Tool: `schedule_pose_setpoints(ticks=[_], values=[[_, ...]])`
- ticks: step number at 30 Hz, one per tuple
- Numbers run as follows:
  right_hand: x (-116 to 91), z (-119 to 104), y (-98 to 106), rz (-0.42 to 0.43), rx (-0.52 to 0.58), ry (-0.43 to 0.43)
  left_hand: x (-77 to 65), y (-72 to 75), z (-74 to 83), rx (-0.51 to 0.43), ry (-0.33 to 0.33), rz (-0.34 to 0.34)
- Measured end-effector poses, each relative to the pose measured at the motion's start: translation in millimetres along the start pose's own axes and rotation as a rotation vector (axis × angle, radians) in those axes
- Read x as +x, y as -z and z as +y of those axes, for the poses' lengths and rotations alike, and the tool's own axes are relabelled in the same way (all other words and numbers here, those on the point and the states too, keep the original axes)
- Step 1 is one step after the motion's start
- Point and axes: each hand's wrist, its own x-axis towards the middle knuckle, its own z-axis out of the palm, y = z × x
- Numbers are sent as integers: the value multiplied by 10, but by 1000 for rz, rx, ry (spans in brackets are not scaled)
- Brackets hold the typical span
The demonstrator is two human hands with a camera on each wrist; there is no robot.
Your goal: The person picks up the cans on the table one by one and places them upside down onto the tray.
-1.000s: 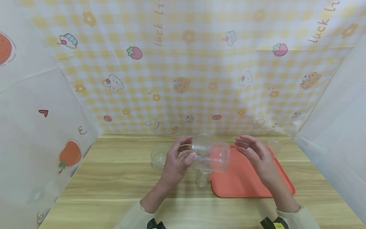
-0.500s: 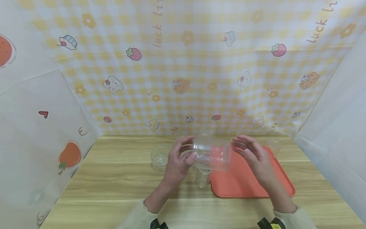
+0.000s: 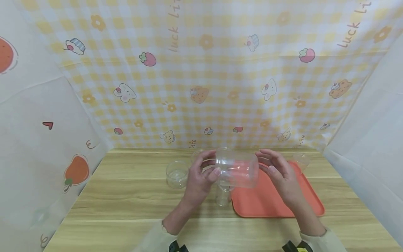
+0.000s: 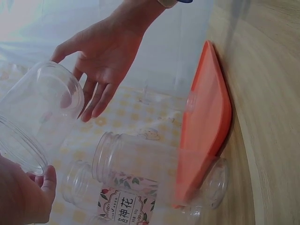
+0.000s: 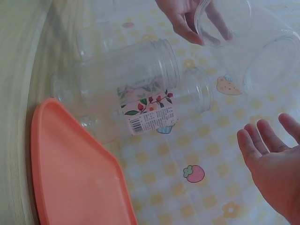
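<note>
A clear plastic jar (image 3: 237,169) lies on its side in the air, its threaded neck to the left and its base to the right. My left hand (image 3: 199,180) grips it around the neck, thumb in front and fingers behind. My right hand (image 3: 280,178) is beside the base, fingers extended and slightly bent, holding nothing. A gap shows between those fingers and the jar in the right wrist view. Below the held jar stand a plain clear jar (image 4: 161,161) and a clear jar with a pink floral label (image 5: 149,112).
An orange-red tray (image 3: 267,204) lies on the wooden table (image 3: 126,203) at the right. Clear round containers stand at the left (image 3: 177,175) and at the tray's far right corner (image 3: 301,160). A yellow checked cloth (image 3: 201,70) hangs behind the table.
My left hand has carried the jar a little to the right. The right hand has shifted slightly left, nearer the jar's base. The tray and standing jars have stayed put.
</note>
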Motion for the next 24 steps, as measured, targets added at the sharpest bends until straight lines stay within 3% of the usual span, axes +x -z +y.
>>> schedule_pose_setpoints(ticks=[10,24], values=[[-20,-6,-19,-4,-19,-13,7,-53,-58,-14,-31,5],[-9,-22,-64,6,-50,-38,5,-100,-68,-4,-19,3]])
